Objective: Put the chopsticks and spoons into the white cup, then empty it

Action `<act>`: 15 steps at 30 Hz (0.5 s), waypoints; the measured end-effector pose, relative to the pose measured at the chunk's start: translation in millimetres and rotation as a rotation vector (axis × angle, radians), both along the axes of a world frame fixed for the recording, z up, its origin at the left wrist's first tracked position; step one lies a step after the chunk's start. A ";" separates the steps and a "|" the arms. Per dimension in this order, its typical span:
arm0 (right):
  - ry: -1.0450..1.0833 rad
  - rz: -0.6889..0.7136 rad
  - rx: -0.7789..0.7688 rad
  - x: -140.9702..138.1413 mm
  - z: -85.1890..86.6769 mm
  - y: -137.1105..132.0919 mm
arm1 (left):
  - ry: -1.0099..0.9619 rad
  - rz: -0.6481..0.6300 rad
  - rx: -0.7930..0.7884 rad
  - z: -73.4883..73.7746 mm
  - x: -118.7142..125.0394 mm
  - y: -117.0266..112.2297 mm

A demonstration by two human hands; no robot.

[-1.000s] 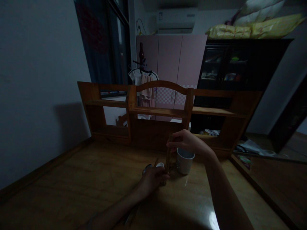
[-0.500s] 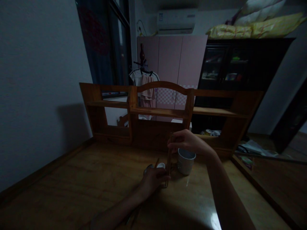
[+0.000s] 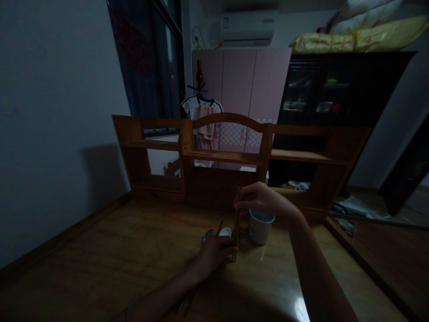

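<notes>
Upright chopsticks point(image 3: 236, 228) stand just above or on the wooden tabletop, held by both of my hands. My right hand point(image 3: 256, 197) pinches them near the top, its wrist bent over a pale cup-like container point(image 3: 260, 229). Lower down, the fingers of my left hand point(image 3: 214, 252) close around the same chopsticks near their bottom ends. A white spoon-like piece point(image 3: 225, 232) and a dark, shiny rounded piece point(image 3: 208, 235) show just beyond my left hand. Another thin stick point(image 3: 220, 227) slants out there, partly covered by the hand. Dim thin handles point(image 3: 187, 304) lie under my left forearm.
A wooden shelf unit point(image 3: 223, 157) runs along the back of the tabletop point(image 3: 140, 250). A wall point(image 3: 60, 134) bounds the left side, and a raised wooden edge point(image 3: 362, 264) the right. Farther back are a pink wardrobe point(image 3: 236, 85) and a dark cabinet point(image 3: 362, 94).
Both hands keep their hold on the upright chopsticks in nearly the same place. The view has shifted only very slightly.
</notes>
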State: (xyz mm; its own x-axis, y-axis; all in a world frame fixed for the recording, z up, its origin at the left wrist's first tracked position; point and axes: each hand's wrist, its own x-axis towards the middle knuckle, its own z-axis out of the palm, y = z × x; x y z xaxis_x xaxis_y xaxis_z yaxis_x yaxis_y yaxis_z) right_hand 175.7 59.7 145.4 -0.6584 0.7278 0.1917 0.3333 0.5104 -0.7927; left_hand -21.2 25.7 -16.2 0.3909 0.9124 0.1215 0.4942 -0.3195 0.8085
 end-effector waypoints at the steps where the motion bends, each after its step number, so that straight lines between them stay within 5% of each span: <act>1: 0.002 -0.001 -0.003 0.0 0.1 -0.2 | -0.015 -0.004 -0.004 0.3 0.2 -0.4; 15: -0.084 0.095 -0.070 -4.3 -1.0 -0.9 | -0.132 -0.049 0.050 -1.4 1.5 -3.7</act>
